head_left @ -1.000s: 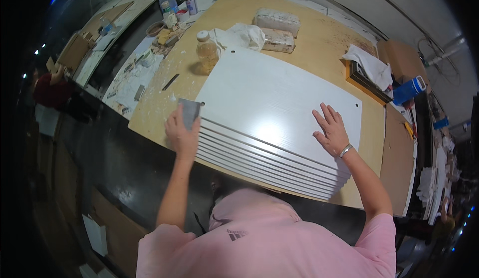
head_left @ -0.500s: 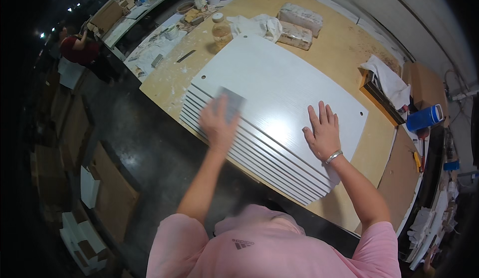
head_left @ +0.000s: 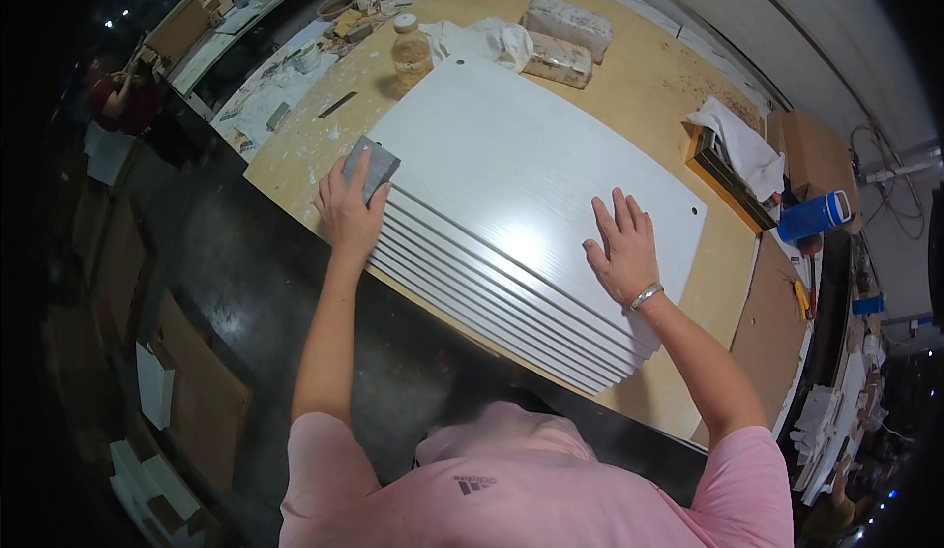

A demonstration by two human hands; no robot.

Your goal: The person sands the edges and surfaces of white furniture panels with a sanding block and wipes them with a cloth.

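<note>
- Head view, right of centre: the right hand (head_left: 625, 253) lies flat, fingers spread, gripping nothing.
- Centre: beneath it, a stepped stack of flat white panels (head_left: 511, 204).
- Left of centre: the left hand (head_left: 350, 212), partly closed, holds a grey rectangular block (head_left: 375, 167) at the stack's left corner.
- Top centre: two whitish, brown-stained oblong lumps (head_left: 568, 29).

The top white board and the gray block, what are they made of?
White board: probably wood or fibreboard, painted with a soft gloss; faint grain lines and a bright reflection show. Gray block: perhaps abrasive foam, since it looks matte, but I can't be sure.
</note>
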